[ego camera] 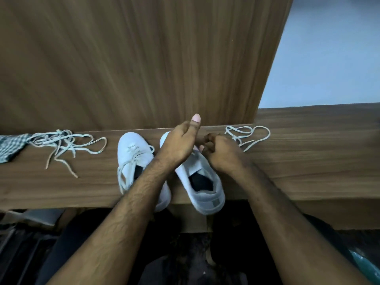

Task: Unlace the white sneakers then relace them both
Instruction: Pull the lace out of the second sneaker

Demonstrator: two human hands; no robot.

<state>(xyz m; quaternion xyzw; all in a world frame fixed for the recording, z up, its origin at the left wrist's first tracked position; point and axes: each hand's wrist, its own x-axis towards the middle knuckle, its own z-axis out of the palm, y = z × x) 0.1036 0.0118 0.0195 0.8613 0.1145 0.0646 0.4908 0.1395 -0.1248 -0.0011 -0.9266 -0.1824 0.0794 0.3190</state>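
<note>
White leather shows on both sneakers, which stand side by side on the wood-grain worktop (308, 161) with their toes toward the back panel (144, 58) and their heels at or past the front edge. The left sneaker (133, 155) carries its lace, loosened and trailing down its side. The right sneaker (203, 182) shows a bare tongue and an open mouth with no lace across it that I can see, so it looks to be the shoe in hand.

The left hand (181, 145) reaches across the toe of that shoe, fingers curled over it and thumb raised, probably to keep the shoe from sliding while the other works. The right hand (222, 151) sits just beside it, fingertips drawn together in a pinching grip at the front eyelets. What it pinches is hidden; a lace end is my guess, since a loose lace (248, 136) runs from under that hand into loops lying to the right.

A second tangle of laces (65, 145) lies well to the left, its end touching a checked cloth (12, 147) at the edge. Neither crowds the shoes. The left forearm crosses over the left sneaker and hides part of it, and the hands themselves cover the eyelets being worked.
</note>
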